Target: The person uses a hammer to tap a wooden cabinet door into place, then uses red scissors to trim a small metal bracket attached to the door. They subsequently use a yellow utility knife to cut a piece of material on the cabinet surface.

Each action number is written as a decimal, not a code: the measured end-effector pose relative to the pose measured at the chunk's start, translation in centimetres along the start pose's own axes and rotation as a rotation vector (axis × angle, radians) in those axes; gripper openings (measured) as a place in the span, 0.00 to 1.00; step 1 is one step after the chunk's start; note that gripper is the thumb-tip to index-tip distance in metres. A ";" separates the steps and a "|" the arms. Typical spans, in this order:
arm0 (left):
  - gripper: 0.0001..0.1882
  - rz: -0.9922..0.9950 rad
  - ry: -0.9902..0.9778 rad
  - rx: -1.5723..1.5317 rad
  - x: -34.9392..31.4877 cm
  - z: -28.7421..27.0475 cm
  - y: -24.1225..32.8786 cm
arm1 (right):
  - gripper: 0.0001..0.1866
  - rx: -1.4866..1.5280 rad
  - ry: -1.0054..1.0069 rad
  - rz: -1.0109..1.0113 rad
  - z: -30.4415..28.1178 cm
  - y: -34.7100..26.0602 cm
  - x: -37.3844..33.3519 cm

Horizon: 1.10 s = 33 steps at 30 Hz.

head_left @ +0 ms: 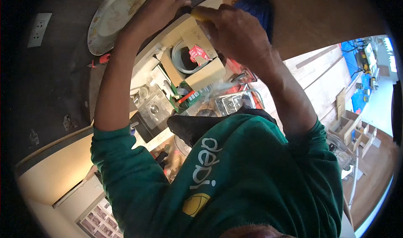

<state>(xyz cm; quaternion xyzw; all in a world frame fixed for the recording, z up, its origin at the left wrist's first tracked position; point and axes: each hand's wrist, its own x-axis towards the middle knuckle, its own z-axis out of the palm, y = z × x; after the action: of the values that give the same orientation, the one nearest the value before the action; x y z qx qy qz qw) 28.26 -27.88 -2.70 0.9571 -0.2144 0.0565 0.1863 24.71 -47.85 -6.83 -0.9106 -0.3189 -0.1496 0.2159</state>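
Note:
Both my arms reach up to the far edge of a dark brown panel. My left hand [171, 3] has its fingers curled at a small dark piece by the panel's edge; what it grips is too dark to make out. Close on its right, my right hand [237, 30] is closed round a slim yellow object [202, 14], most of it hidden by the fingers. The two hands nearly meet there. On the left, an oval patterned plate [115, 22] stands out against the dark surface. Near its lower end is a red-handled tool [100, 60].
Below my hands, an open cardboard box [212, 74] holds a round grey container with a red packet. A metal sink [154, 108] and green and red items lie nearby. Dark blue fabric [257, 11] is beside my right hand. A white outlet [40, 29] sits at left.

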 end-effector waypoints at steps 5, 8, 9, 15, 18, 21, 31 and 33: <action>0.12 0.015 0.093 -0.067 -1.4 1.2 -2.2 | 0.15 0.278 0.098 0.047 -0.9 -1.2 -4.2; 0.12 -0.037 0.051 -0.164 -1.7 0.8 -0.3 | 0.16 0.422 0.184 0.072 -0.5 0.2 -5.6; 0.11 0.014 0.043 -0.160 -1.6 0.9 -0.7 | 0.16 0.476 0.218 0.075 -0.3 0.5 -5.7; 0.09 0.170 0.029 -0.038 -0.5 1.0 -3.1 | 0.15 0.309 0.097 0.066 -1.3 0.6 -3.9; 0.08 0.203 0.026 0.015 -0.5 1.1 -2.9 | 0.14 0.273 0.072 0.029 -1.0 0.3 -2.9; 0.08 0.221 0.014 0.038 -0.4 0.9 -3.0 | 0.14 0.201 0.130 0.027 0.1 0.0 -2.7; 0.09 0.243 0.003 0.137 0.5 1.2 -1.7 | 0.14 0.124 0.034 0.082 -0.6 0.4 -2.1; 0.09 0.291 0.074 0.209 0.5 1.2 -2.2 | 0.16 0.156 -0.007 0.099 -0.8 0.4 -1.9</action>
<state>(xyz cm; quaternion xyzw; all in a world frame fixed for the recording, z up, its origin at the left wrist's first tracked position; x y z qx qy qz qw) 29.72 -26.66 -4.49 0.9274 -0.3367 0.1401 0.0833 23.41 -49.52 -7.06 -0.9062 -0.2850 -0.1104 0.2922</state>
